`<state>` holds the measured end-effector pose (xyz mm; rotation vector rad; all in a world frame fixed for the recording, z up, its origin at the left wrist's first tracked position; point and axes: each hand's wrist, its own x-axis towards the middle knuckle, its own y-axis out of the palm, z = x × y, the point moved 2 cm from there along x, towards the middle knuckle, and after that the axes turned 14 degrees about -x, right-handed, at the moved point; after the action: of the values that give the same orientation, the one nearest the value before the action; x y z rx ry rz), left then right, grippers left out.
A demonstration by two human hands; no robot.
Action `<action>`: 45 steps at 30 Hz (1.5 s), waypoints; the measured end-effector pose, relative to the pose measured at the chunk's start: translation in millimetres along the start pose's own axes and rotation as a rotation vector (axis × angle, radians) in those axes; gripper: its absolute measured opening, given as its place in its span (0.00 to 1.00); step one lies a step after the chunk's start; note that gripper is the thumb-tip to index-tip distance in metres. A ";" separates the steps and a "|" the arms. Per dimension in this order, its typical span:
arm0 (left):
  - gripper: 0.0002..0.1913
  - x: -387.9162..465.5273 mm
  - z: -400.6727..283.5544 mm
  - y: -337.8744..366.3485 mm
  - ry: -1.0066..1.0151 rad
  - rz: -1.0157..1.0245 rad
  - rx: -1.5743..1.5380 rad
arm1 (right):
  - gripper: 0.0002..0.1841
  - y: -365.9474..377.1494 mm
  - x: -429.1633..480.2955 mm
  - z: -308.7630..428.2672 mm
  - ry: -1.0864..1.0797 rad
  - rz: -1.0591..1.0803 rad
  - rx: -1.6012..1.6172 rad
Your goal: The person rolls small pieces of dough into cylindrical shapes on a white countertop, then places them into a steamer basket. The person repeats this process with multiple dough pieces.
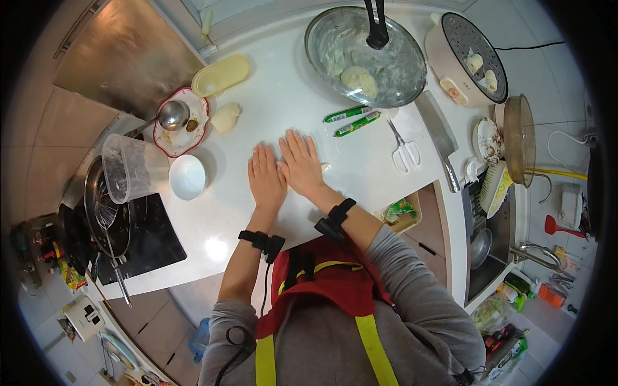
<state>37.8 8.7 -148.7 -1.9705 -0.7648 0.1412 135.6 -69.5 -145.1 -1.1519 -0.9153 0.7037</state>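
Both my hands lie flat, palms down, on the white countertop (241, 212). My left hand (267, 181) has its fingers stretched forward and nearly together. Beside it, thumb close to the left fingers, my right hand (302, 161) has its fingers slightly spread. A thin strip of dough (324, 166) pokes out past the right hand's edge; most of it is hidden under the hands. To the far left rests a loose piece of dough (225, 117). Two green-wrapped sausages (357, 124) and white-handled scissors (406, 153) lie to the right.
A large floury bowl (314, 62) holds a dough lump (358, 81). Right of it are a cleaver (437, 128) and a steamer (442, 72) with two rolls (490, 80). A red-rimmed dish (166, 142), white bowl (188, 177) and clear plastic container (140, 169) stand left, near the cooktop (161, 246).
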 end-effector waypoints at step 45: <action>0.33 -72.0 -26.8 -48.6 -0.070 0.075 -0.255 | 0.33 -53.1 -81.6 -20.6 -0.075 0.123 0.166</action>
<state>-30.6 -36.8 -110.0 -2.2477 -0.7851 0.1648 116.1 -162.7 -116.2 -1.0462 -0.8374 0.9114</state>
